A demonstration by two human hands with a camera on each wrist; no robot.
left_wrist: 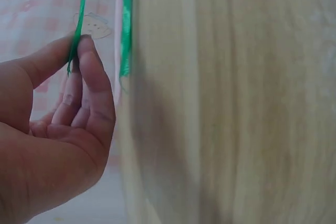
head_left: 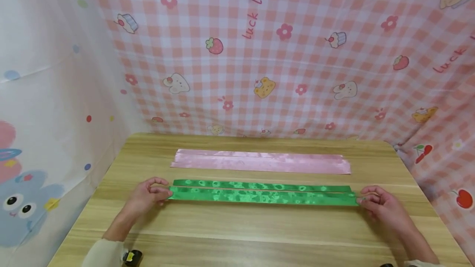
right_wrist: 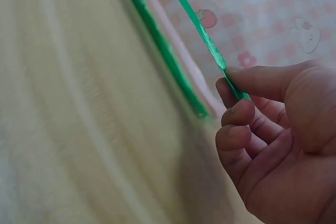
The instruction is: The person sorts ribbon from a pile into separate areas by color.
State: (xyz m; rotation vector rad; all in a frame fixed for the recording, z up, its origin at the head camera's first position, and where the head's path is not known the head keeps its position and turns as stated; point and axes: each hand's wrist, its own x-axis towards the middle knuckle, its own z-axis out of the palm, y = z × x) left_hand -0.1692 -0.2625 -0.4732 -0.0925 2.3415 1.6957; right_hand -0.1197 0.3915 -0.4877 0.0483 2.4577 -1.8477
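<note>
A shiny green ribbon (head_left: 263,197) stretches straight from side to side, raised off the wooden table. Its left end is pinched between thumb and fingers of my left hand (head_left: 146,197). At the other end, my right hand (head_left: 386,207) pinches it the same way; the right wrist view shows this ribbon tip (right_wrist: 212,51) between thumb and index finger. A second green ribbon (head_left: 230,184) lies on the table just behind, parallel to the held one. Farther back, two pink ribbons (head_left: 259,164) lie flat side by side, touching or overlapping; I cannot tell which.
The wood-grain table (head_left: 237,234) reaches back to a pink checked cloth (head_left: 237,65) that hangs behind it. A white cloth (head_left: 55,94) with printed figures hangs at the left. A black device (head_left: 132,257) is worn at the left wrist.
</note>
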